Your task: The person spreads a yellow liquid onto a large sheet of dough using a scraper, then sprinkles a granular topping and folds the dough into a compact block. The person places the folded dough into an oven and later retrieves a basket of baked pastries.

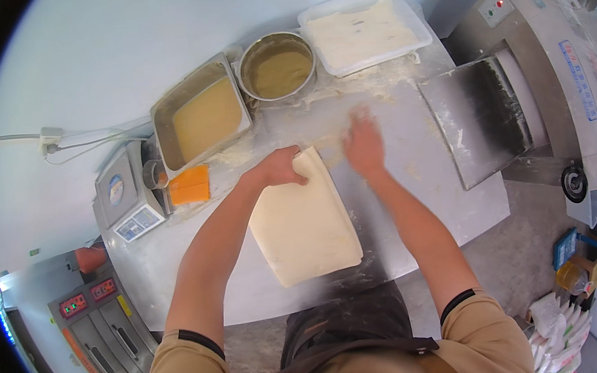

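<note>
A folded slab of pale dough [306, 222] lies on the metal table [421, 224], its near end close to the front edge. My left hand [284, 167] grips the slab's far end, thumb over the top and the fingers partly hidden. To the right of that end, my right hand [363, 138] is over the table, apart from the dough. Its fingers are smeared by motion, so whether they hold anything does not show.
A deep steel tray [242, 112] and a round steel bowl [248, 89] stand at the back, beside a white flour tub [362, 32]. An orange scraper [190, 185] and scale [139, 223] sit at left. A dough-rolling machine [559, 83] borders the right; an oven [106, 341] stands lower left.
</note>
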Motion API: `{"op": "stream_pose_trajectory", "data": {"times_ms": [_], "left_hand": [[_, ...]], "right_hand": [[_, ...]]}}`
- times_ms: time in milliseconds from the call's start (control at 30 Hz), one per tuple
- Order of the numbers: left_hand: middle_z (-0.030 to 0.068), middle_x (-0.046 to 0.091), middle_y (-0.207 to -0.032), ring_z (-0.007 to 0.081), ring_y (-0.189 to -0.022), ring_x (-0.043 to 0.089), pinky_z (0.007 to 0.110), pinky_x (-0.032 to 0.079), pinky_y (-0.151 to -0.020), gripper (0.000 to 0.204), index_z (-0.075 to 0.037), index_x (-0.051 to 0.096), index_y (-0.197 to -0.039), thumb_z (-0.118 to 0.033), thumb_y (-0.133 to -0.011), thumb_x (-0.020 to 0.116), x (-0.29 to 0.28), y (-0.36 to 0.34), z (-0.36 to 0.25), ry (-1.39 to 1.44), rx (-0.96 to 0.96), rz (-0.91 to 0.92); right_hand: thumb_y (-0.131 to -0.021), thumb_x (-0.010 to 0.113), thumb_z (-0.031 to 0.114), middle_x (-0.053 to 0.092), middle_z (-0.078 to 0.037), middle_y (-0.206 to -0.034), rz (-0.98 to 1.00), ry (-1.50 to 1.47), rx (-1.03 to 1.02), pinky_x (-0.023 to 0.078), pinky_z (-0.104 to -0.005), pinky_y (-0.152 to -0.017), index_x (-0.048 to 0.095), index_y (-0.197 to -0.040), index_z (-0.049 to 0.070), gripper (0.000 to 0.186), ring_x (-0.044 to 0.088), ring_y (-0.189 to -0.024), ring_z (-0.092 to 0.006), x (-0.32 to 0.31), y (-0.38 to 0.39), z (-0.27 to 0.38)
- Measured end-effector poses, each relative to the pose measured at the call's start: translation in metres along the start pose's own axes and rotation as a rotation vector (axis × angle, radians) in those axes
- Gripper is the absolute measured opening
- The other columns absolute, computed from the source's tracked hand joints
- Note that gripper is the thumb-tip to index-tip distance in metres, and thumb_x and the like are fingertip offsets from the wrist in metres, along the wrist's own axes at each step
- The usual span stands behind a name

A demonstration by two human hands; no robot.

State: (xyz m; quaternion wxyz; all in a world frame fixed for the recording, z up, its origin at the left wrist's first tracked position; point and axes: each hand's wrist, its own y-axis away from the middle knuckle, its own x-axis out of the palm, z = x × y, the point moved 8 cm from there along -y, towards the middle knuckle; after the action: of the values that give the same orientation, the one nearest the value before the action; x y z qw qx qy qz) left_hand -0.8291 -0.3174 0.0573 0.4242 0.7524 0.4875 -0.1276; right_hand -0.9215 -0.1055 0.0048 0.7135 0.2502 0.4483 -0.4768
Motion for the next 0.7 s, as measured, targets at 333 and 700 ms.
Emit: {"op": "stream_pose_trajectory", "data": {"times_ms": [333, 700], "left_hand": [[0.0098, 0.072, -0.098, 0.0207, -0.092, 0.066, 0.038, 0.054, -0.085, 0.055, -0.003, 0.068, -0.11, -0.021, -0.069, 0.099, -0.04, 0.069, 0.006, 0.326, -0.029, -0.082], [0.0147, 0.075, -0.102, 0.0266, -0.094, 0.07, 0.041, 0.056, -0.087, 0.058, 0.0, 0.074, -0.107, -0.033, -0.067, 0.098, -0.004, -0.061, -0.069, 0.217, 0.063, -0.035]], "right_hand": [[-0.092, 0.083, 0.038, 0.072, -0.02, -0.136, 0.769, -1.018, 0.37, 0.051, -0.0432, -0.113, 0.06, -0.145, -0.005, 0.072, 0.07, -0.123, -0.0306, 0.022, 0.216, 0.052], [-0.084, 0.093, 0.029, 0.074, -0.021, -0.128, 0.596, -0.904, 0.645, 0.056, -0.0399, -0.104, 0.058, -0.143, -0.008, 0.079, 0.072, -0.117, -0.0253, -0.058, 0.216, 0.007]]}}
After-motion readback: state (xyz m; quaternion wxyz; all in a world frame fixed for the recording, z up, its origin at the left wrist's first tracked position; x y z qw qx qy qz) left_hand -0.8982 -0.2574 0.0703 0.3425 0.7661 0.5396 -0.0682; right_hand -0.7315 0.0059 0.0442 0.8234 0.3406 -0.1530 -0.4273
